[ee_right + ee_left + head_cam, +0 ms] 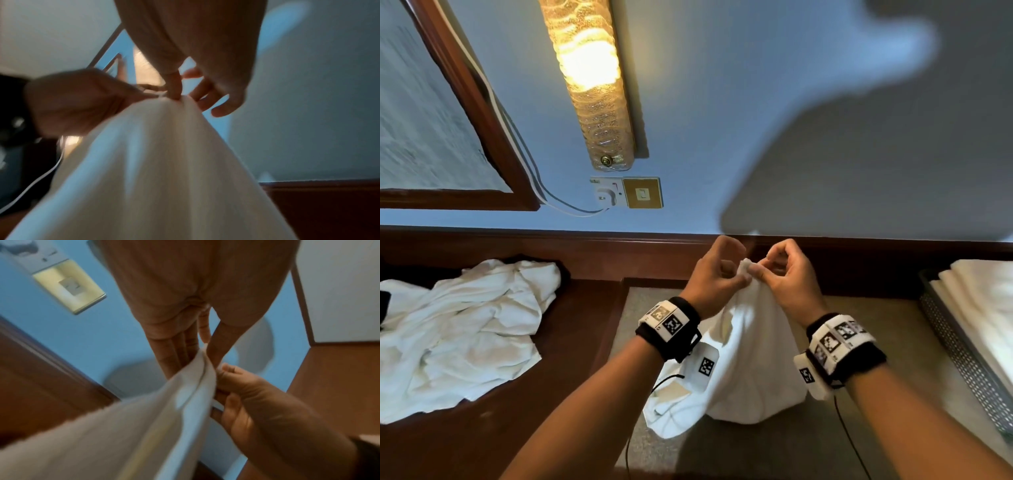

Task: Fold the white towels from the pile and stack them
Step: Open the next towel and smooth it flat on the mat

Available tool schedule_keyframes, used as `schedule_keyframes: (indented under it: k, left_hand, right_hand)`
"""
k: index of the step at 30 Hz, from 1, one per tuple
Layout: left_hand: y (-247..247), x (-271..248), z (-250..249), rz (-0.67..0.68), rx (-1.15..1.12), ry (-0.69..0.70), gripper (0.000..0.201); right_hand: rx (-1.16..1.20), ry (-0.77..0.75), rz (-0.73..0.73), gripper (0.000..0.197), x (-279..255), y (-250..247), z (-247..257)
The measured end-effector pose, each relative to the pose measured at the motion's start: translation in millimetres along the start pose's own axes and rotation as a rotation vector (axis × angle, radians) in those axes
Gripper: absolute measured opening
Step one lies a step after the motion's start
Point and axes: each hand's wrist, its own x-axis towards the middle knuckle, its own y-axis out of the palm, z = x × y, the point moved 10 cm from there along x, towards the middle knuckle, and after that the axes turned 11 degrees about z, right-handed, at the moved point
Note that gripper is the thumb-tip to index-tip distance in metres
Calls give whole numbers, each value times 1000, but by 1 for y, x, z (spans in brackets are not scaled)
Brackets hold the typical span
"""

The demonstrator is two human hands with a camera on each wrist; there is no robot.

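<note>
A white towel (750, 356) hangs from both hands over the grey mat, its lower end bunched on the surface. My left hand (717, 274) pinches the towel's top corner between thumb and fingers. My right hand (784, 270) pinches the same top edge right beside it, the two hands touching. The left wrist view shows the towel (127, 426) running up to the left hand's fingers (174, 353), with the right hand (242, 394) gripping its edge. Seen from the right wrist, the towel (156, 170) peaks at the right hand's fingertips (174, 92).
A crumpled pile of white towels (458, 332) lies on the dark wooden top at left. Folded white towels (983, 301) sit in a perforated metal basket (959, 359) at right. A wooden ledge, wall socket (626, 192) and lit lamp (592, 78) are behind.
</note>
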Motion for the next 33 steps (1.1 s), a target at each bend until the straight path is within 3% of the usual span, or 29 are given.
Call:
schedule_keyframes:
  k: [3,6,9,11,15,17,21,24,28,33]
  left_hand:
    - [-9,-1,7,-121,-163,-94,25]
    - [-11,-4,10,-182,-304,-182,15]
    - [-5,-4,5,-117,-236,-203,23]
    - [0,-4,-4,-58,-75,-176,31]
    - [0,2,-45,-75,571,59,30]
    - [3,5,-59,-67,820,149,27]
    - [-12,10,-67,-93,1094,98,13]
    - [-36,10,-68,-134,1003,-7,12]
    - [-82,3,-85,-311,926,-129,15]
    - [-134,-17,-102,-465,753,-63,13]
  right_hand:
    - [-234,-68,-178,17,-21,-8,9]
    - [-138,-56,-45,15,-41,19,2]
    - [-125,14,-30,54,-47,34,-9]
    - [-147,115,-76,62,-44,35,-20]
    - [-181,238,-131,24,-39,33,-35]
    - [-166,240,-149,18,-39,32,-38]
    - [-328,160,-109,13,-31,27,-27]
    - [-448,200,-56,10,-18,16,-22]
    - [-592,192,-43,11,2,-1,-6]
    - [-696,140,-21,5,19,-11,2]
